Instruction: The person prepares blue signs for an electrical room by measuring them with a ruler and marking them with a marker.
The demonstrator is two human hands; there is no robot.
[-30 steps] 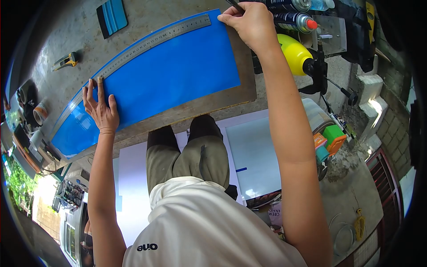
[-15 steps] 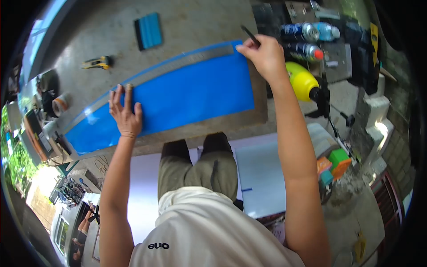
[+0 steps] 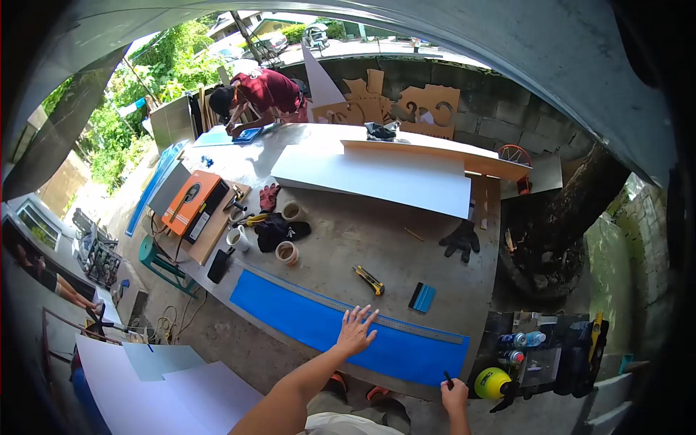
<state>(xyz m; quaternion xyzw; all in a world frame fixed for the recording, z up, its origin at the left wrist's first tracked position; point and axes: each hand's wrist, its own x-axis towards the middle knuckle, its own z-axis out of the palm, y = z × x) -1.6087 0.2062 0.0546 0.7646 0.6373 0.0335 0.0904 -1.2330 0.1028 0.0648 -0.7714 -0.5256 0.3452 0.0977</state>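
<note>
A long blue sheet (image 3: 290,303) lies along the near edge of the work table, with a steel ruler (image 3: 413,328) along its far side. My left hand (image 3: 355,330) rests with spread fingers on the sheet and the ruler's edge. At the sheet's near right corner, my right hand (image 3: 454,394) is closed around a black pen-like tool (image 3: 449,379). Beyond the ruler lie a yellow and black cutter (image 3: 369,280) and a blue squeegee (image 3: 422,298).
A person in a red shirt (image 3: 268,90) bends over the table's far left end. White panels (image 3: 377,177), cups (image 3: 287,253), a black glove (image 3: 460,241) and an orange machine (image 3: 194,206) stand or lie around. To the right are spray cans (image 3: 512,340) and a yellow-green bottle (image 3: 491,383).
The view has tilted up and now takes in the whole table. My right hand has moved from the sheet's far right corner to its near right corner. The left stays on the sheet.
</note>
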